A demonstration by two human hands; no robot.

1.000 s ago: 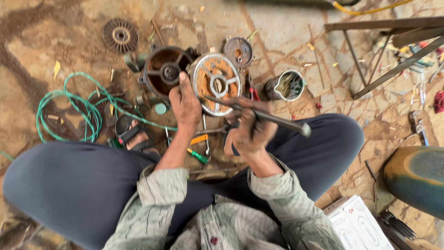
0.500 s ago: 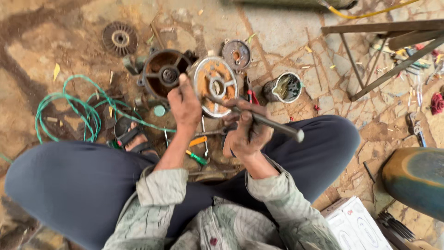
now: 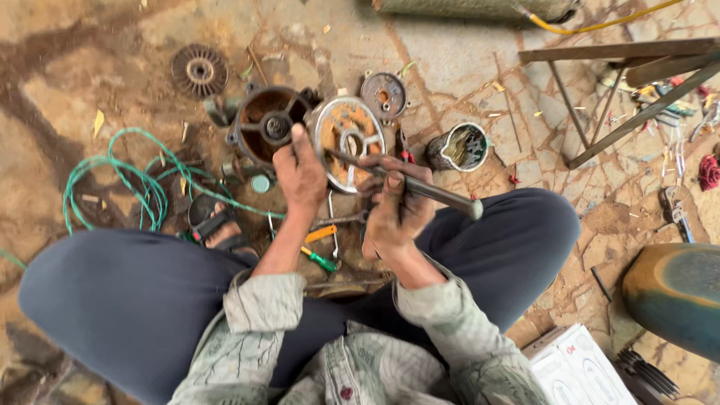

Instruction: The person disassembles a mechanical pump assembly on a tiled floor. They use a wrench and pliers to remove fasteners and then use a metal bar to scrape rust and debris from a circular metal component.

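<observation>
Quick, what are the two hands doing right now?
Left hand: closed, gripping the rim of the round metal motor cover.
Right hand: closed around the long metal rod.

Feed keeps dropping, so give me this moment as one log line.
left hand: grips round metal cover | right hand: holds metal rod, tip at cover's centre | nearby: rusty housing, green cable

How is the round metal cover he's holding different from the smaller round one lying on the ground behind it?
The held cover is larger, rusty orange inside, tilted up in the left hand, with the right hand's metal rod at its centre. The small cover is darker grey, lies flat on the stone floor, untouched. Both are round, with a central hole.
</observation>
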